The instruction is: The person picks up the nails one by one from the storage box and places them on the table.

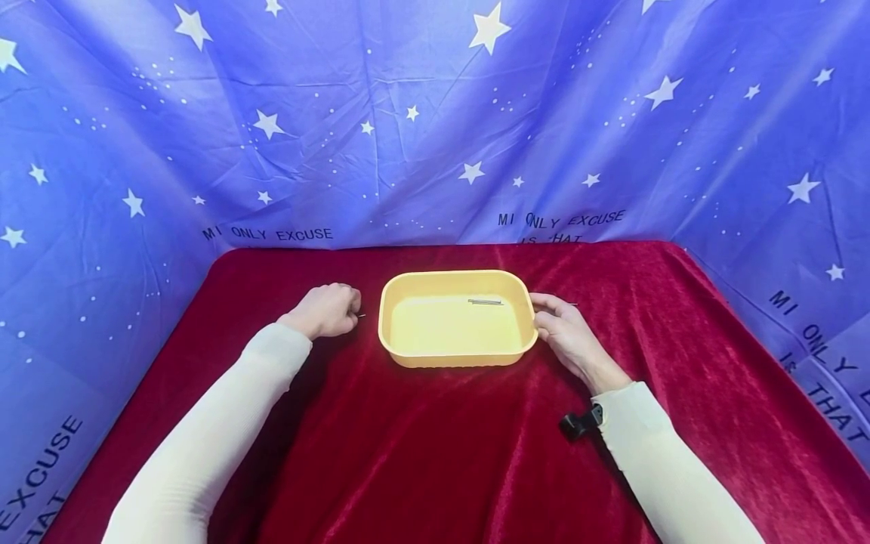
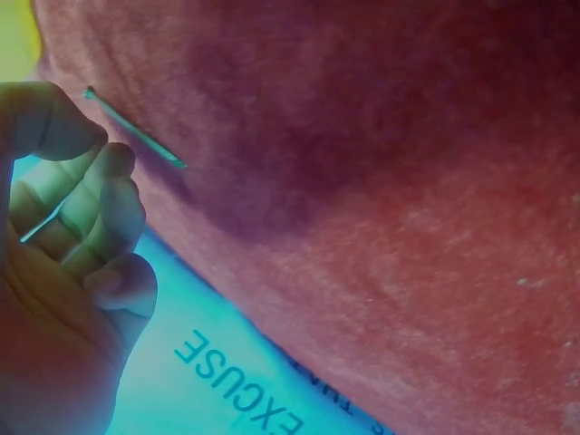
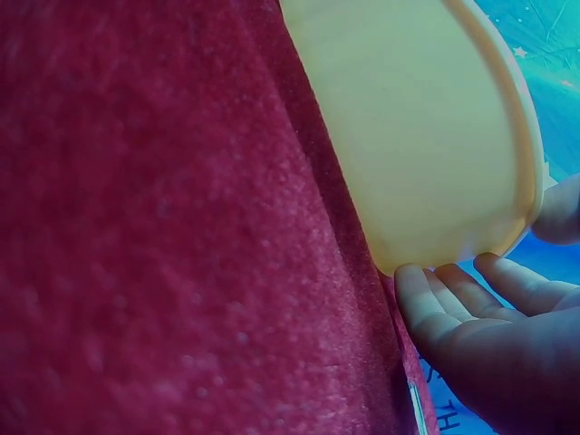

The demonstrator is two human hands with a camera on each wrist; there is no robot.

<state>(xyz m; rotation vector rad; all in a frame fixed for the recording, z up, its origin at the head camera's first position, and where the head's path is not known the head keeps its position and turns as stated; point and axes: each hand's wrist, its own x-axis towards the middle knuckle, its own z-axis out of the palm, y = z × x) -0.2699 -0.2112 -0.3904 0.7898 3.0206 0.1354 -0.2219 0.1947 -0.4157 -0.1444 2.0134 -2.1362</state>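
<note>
In the head view a yellow plastic box (image 1: 455, 361) stands on the red cloth, with a few thin metal nails (image 1: 485, 302) lying together inside it. Left of the box, my left hand (image 1: 325, 310) hovers low over the cloth, fingers loosely bent. A single nail (image 2: 136, 129) lies on the cloth just beyond the thumb and forefinger tips, and appears apart from them. My right hand (image 1: 567, 332) is at the box's right end. Its nearly straight fingers (image 3: 421, 294) touch the outer wall, and the thumb touches near the rim.
Red velvet cloth (image 1: 421, 453) covers the table. Past my right hand, a thin metal piece (image 3: 417, 408) lies on the cloth, mostly hidden in the head view. A blue curtain (image 1: 408, 151) with white stars hangs around the back and sides.
</note>
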